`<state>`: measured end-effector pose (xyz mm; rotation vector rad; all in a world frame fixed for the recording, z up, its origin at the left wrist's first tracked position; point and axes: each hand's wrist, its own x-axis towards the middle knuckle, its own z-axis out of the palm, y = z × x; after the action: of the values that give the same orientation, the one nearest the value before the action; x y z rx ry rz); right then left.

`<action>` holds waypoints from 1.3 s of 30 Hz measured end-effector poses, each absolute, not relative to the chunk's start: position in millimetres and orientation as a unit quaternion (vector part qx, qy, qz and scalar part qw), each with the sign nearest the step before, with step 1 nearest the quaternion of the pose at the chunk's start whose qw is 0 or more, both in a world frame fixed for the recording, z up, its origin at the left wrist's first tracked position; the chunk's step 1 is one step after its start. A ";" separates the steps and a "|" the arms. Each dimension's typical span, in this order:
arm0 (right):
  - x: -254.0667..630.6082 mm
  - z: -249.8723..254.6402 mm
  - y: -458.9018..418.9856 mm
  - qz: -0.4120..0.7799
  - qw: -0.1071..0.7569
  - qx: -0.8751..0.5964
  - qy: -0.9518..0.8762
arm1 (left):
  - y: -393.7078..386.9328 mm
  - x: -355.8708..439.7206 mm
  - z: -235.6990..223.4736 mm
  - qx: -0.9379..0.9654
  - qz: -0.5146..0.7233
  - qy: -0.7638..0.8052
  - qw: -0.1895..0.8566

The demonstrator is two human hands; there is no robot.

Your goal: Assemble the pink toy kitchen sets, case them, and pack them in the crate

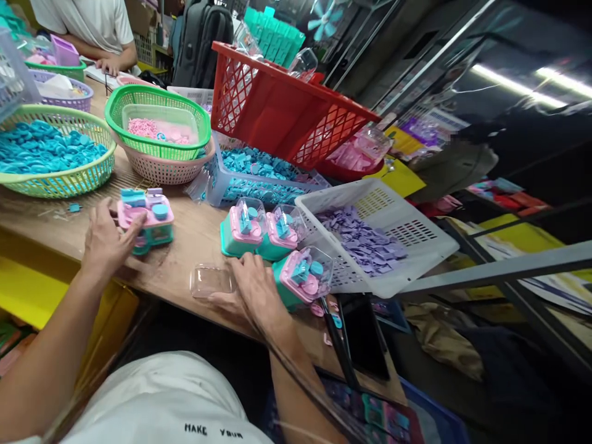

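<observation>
On the left of the table, my left hand (104,237) is closed around a small toy kitchen set (160,231) with a pink top, blue and lilac parts and a teal base. No clear cover shows on this set. Near the table's front edge, my right hand (252,287) grips one end of a clear plastic cover (206,282). Just beyond that hand stand two similar toys, a left one (240,231) and a right one (279,231), both under clear covers. A third covered toy (300,277) stands beside my right wrist, slightly tilted in view.
A white crate (430,243) of purple pieces leans at the right. Behind are a red basket (277,98), a bin of blue parts (231,188) and a green basket (111,114). A phone (363,333) lies at the right edge. Across the table sits a person (87,24).
</observation>
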<state>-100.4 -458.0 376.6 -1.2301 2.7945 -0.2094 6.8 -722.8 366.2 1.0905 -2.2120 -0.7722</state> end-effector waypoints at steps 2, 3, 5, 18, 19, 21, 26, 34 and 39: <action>-103.6 382.1 -448.8 -0.071 0.048 -0.406 0.910 | -711.1 5.8 361.2 0.367 -0.325 -0.824 0.283; -104.5 382.8 -445.6 -0.081 0.066 -0.416 0.903 | -708.0 4.1 359.2 0.347 -0.340 -0.824 0.291; -104.7 381.2 -441.6 -0.103 0.109 -0.416 0.897 | -705.4 -1.0 356.4 0.315 -0.372 -0.823 0.293; -125.6 345.3 -421.3 -0.231 0.185 -0.567 0.769 | -726.1 -24.2 345.2 0.057 -0.521 -0.845 0.110; -126.3 344.6 -422.0 -0.238 0.185 -0.557 0.774 | -726.6 -29.0 344.1 0.041 -0.523 -0.846 0.098; -126.2 346.8 -420.5 -0.260 0.179 -0.519 0.794 | -722.8 -35.4 342.8 0.031 -0.528 -0.845 0.079; -122.1 355.4 -405.9 -0.282 0.163 -0.485 0.812 | -706.3 -34.2 343.5 0.047 -0.517 -0.852 0.065; -114.7 359.7 -410.7 -0.196 0.128 -0.453 0.861 | -705.6 -34.6 332.7 0.030 -0.537 -0.839 0.088; -108.1 370.2 -412.5 -0.186 0.113 -0.505 0.835 | -704.8 -33.9 326.3 0.039 -0.553 -0.828 0.086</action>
<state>-108.1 -412.5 370.2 -1.4826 2.4497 -0.5446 -33.9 -704.8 326.3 0.1166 -2.4666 -1.6476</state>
